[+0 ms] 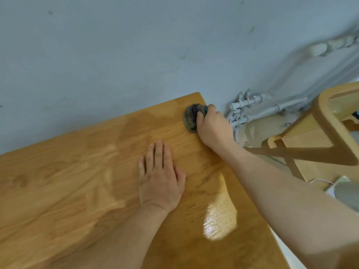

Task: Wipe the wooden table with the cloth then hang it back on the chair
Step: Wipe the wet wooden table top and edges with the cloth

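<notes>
The dark cloth (pixel 191 118) sits bunched at the wooden table's (pixel 77 181) far right corner, bulging left of the right hand (pixel 213 129), whose curled fingers clench it. Left hand (pixel 161 181) lies flat, fingers straight, nearer on the wood. Chair (pixel 320 133) off right.

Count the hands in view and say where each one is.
2. The left hand lies flat on the table near its middle; the right hand grips the cloth at the far right corner.

A home room: wooden table (pixel 77 181), wooden chair (pixel 320 136), painted wall pipes (pixel 252 111).
</notes>
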Demonstrator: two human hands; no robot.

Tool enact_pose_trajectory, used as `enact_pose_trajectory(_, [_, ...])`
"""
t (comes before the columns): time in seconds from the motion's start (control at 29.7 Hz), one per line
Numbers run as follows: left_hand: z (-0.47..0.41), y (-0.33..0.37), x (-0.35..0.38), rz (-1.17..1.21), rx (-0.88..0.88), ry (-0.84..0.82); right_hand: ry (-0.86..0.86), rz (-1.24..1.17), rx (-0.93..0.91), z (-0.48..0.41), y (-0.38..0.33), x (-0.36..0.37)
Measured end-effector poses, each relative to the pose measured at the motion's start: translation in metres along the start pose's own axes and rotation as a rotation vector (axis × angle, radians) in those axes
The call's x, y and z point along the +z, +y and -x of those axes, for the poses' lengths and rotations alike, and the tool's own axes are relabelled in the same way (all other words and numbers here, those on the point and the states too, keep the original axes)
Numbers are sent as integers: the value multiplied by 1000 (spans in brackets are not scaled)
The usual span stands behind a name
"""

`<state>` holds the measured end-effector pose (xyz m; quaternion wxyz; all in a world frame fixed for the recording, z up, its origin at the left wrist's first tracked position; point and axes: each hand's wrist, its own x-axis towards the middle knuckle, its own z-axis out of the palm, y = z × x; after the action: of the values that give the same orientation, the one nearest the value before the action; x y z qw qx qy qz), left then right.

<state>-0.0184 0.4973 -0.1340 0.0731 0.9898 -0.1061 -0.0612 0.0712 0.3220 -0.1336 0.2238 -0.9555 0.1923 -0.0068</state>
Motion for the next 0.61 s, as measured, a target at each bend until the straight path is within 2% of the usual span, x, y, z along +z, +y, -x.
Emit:
enact_pose_trajectory(0.4, [12, 0, -4, 112, 15, 28, -41, 11, 223, 188, 64, -28])
enact_pose_trajectory(0.61, [74, 9, 3, 128, 201, -25, -22, 64, 338, 277, 94, -41])
